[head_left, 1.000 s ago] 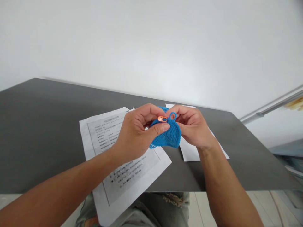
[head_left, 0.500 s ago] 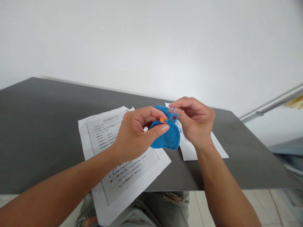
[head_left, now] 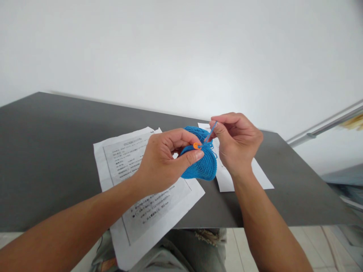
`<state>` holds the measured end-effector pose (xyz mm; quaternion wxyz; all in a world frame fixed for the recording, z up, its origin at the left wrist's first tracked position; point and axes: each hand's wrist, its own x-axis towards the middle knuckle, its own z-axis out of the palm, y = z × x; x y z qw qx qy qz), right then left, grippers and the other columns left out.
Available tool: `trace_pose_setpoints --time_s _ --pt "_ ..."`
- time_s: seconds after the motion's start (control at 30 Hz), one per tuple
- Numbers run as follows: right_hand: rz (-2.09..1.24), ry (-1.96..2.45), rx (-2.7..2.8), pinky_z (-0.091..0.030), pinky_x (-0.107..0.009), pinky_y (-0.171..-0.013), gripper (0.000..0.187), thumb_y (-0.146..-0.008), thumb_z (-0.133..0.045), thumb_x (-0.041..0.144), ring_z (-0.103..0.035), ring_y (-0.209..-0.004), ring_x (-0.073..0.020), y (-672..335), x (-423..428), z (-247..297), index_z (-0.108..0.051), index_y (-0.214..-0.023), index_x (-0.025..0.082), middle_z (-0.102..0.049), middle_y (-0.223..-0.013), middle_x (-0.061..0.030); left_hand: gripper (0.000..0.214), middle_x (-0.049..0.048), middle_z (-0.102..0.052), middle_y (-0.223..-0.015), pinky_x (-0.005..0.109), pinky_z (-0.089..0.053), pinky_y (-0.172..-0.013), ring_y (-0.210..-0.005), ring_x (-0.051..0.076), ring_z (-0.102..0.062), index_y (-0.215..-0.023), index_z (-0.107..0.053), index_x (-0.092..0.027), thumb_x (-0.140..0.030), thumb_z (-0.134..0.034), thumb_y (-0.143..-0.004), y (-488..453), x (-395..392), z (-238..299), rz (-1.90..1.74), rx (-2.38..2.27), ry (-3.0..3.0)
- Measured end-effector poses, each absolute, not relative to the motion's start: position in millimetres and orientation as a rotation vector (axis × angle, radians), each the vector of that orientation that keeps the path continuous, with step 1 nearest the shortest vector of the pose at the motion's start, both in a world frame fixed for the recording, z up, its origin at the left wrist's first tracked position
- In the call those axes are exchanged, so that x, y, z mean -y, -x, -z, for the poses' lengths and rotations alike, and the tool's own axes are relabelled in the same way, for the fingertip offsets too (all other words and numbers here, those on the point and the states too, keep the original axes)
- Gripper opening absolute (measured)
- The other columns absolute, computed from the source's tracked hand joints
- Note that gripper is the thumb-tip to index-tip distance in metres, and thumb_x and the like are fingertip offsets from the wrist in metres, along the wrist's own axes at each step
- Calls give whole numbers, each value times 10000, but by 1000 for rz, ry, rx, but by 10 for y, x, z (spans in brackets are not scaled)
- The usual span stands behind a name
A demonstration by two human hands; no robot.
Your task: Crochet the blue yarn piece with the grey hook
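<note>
My left hand (head_left: 167, 158) pinches a blue crocheted piece (head_left: 202, 166) at its upper edge, thumb in front and fingers behind. An orange stitch marker (head_left: 196, 146) sits at that edge, just above my thumb tip. Between thumb and fingertips, my right hand (head_left: 235, 138) grips a strand of blue yarn (head_left: 211, 131) that runs taut down to the piece's edge. Small yarn loops hang where the strand meets the edge. More blue yarn (head_left: 195, 131) lies bunched behind the crocheted piece, partly hidden by my left fingers.
A printed sheet (head_left: 153, 223) lies under my left arm and overhangs the table's front edge. Another white sheet (head_left: 258, 177) rests beneath my right hand on the dark grey table (head_left: 56, 151). A white wall rises behind, and a metal rail (head_left: 337, 124) stands at the right.
My right hand has moved slightly up and right, drawing the yarn strand straight. The large loop by the edge has shrunk. My left hand keeps its hold on the crocheted piece.
</note>
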<state>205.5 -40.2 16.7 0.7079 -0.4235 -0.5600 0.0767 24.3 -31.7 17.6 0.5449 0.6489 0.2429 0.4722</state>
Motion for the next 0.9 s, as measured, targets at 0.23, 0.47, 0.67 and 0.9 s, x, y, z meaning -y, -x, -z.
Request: trace_pose_setpoints --time_s 0.23,0.47,0.67,0.9 --pt "-107 988 1186 -550 -265 -439 137 -877 -879 298 -662 -483 -123 -2063 362 -145 -768 -836 229 -715 -699 46 71 27 -804 -760 247 -483 -549 -598 133 -629 -826 -764 -179 -185 -824 -787 -244 332 -183 -1112 -594 -1546" --pt "-38 986 1137 -577 -259 -431 130 -889 -859 244 -670 -469 -121 -2069 328 -144 -751 -823 216 -710 -680 54 67 25 -796 -740 247 -471 -546 -589 132 -620 -821 -767 -176 -187 -822 -786 -238 331 -184 -1114 -606 -1572" --pt "-49 971 1080 -584 -251 -419 110 -875 -832 161 -673 -451 -119 -2089 313 -149 -755 -815 214 -699 -661 63 42 15 -788 -725 243 -450 -543 -575 122 -608 -818 -770 -173 -166 -803 -794 -243 344 -179 -1123 -602 -1580" --pt "-43 965 1036 -566 -238 -407 123 -866 -805 111 -664 -443 -112 -2103 288 -151 -750 -805 204 -685 -642 63 46 14 -783 -718 241 -440 -528 -573 121 -598 -812 -765 -172 -177 -806 -793 -240 350 -185 -1113 -611 -1584"
